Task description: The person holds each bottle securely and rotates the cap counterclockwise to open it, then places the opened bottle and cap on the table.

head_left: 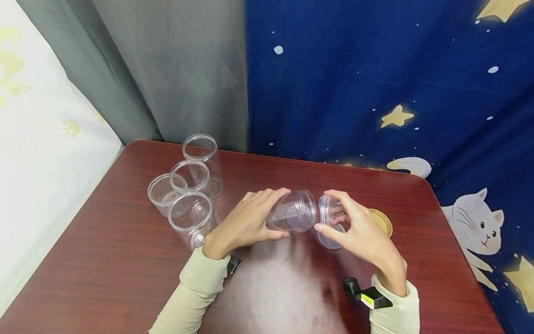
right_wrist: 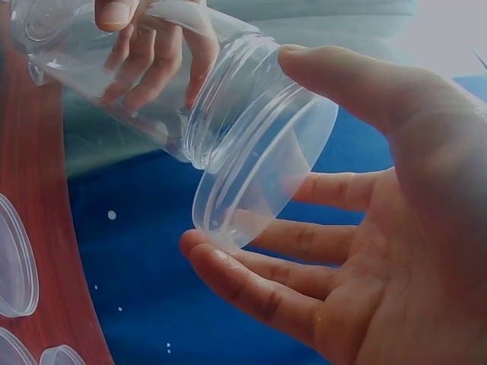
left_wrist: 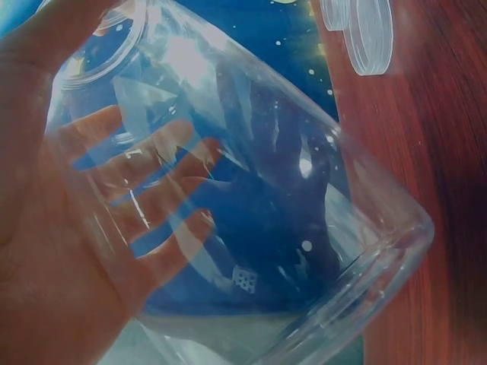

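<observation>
My left hand (head_left: 246, 220) grips a clear plastic jar (head_left: 285, 214) round its body, thumb on the near side and fingers behind it. The jar lies tilted on its side in the air, its threaded mouth facing right. In my right hand (head_left: 360, 232) a clear round lid (right_wrist: 262, 171) is pinched at the rim between thumb and fingers. The lid stands on edge with its inside toward the jar's mouth; in the right wrist view it overlaps the threaded neck (right_wrist: 228, 91). Through the jar wall (left_wrist: 259, 175) the left fingers show in the left wrist view.
Several open clear jars (head_left: 192, 211) stand grouped at the table's left. Under the right hand lie another clear lid (head_left: 331, 240) and a gold-coloured lid (head_left: 384, 222). The dark red wooden table (head_left: 104, 241) backs onto grey and blue curtains (head_left: 333, 83).
</observation>
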A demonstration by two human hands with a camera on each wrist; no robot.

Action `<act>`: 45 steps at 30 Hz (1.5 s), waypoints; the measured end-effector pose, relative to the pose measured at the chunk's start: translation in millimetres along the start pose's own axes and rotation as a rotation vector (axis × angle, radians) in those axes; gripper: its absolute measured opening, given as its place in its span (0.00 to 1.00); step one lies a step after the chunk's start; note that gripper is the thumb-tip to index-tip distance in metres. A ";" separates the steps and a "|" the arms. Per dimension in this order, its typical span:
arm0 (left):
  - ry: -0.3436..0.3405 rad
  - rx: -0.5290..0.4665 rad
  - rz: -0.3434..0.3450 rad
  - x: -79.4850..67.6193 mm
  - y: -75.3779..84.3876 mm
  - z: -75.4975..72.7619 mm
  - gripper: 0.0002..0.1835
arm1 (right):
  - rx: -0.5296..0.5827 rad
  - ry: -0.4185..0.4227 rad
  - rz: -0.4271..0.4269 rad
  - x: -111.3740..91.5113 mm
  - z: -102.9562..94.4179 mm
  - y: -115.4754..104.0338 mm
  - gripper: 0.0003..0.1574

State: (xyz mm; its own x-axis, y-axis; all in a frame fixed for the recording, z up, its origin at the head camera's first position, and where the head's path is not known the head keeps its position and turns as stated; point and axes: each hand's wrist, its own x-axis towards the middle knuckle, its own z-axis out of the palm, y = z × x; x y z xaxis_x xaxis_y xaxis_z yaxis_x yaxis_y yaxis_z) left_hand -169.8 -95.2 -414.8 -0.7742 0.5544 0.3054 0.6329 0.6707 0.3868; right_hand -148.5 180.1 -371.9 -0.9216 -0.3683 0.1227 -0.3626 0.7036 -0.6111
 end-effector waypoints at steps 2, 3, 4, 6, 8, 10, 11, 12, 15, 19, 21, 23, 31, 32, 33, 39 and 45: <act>0.009 -0.004 -0.001 0.1 -0.3 0.6 0.49 | 0.011 -0.006 0.006 -0.2 -0.2 0.2 0.44; 0.015 -0.009 -0.002 0.1 -0.3 0.9 0.48 | 0.024 -0.010 0.009 -0.3 -0.3 0.4 0.44; 0.021 -0.011 -0.005 0.2 -0.2 1.1 0.48 | 0.041 -0.015 0.011 -0.4 -0.3 0.5 0.44; 0.037 -0.012 -0.010 0.4 -0.2 1.5 0.48 | 0.076 -0.022 0.006 -0.4 -0.4 1.4 0.44; 0.059 -0.017 -0.019 0.8 -0.2 1.9 0.48 | 0.090 -0.019 -0.006 -0.3 -0.4 2.7 0.44; 0.084 -0.016 -0.028 1.4 -0.2 2.6 0.48 | 0.072 -0.006 -0.024 -0.3 -0.6 3.8 0.45; 0.097 -0.016 -0.033 1.7 -0.4 3.0 0.48 | 0.048 0.005 -0.033 -0.2 -0.8 4.3 0.45; 0.110 -0.019 -0.039 2.1 -0.5 3.4 0.48 | 0.019 0.017 -0.041 -0.2 -0.9 4.8 0.45; 0.143 -0.019 -0.058 2.9 -1.0 4.7 0.48 | -0.060 0.046 -0.053 -0.3 -1.0 6.0 0.47; 0.188 -0.018 -0.093 3.6 -2.5 7.1 0.49 | -0.097 0.051 -0.054 0.3 -0.9 7.9 0.48; 0.213 -0.014 -0.115 4.0 -3.2 8.4 0.49 | -0.098 0.051 -0.054 0.9 -1.2 9.3 0.48; 0.239 -0.010 -0.137 4.4 -3.5 9.4 0.49 | -0.097 0.051 -0.058 1.3 -1.1 11.0 0.48; 0.312 -0.016 -0.199 6.9 -3.8 11.4 0.50 | -0.016 0.010 -0.062 2.6 0.0 15.6 0.54; 0.315 -0.019 -0.205 6.9 -3.8 11.4 0.50 | -0.005 0.004 -0.063 2.8 0.0 15.9 0.55; 0.317 -0.022 -0.210 6.9 -3.9 11.4 0.50 | 0.001 -0.001 -0.063 3.1 0.2 16.4 0.55; 0.316 -0.045 -0.253 7.0 -4.7 11.1 0.51 | -0.019 -0.028 -0.064 4.2 1.3 20.3 0.50; 0.317 -0.074 -0.308 6.8 -4.7 10.7 0.50 | -0.039 -0.065 -0.068 6.1 3.1 24.4 0.50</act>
State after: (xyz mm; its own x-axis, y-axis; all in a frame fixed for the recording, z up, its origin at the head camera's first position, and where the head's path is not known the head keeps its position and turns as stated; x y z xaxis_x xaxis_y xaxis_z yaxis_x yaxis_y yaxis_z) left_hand -177.9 -89.3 -423.8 -0.8985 0.1482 0.4131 0.3787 0.7376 0.5591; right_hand -162.5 193.1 -388.5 -0.8840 -0.4541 0.1112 -0.4307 0.6984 -0.5716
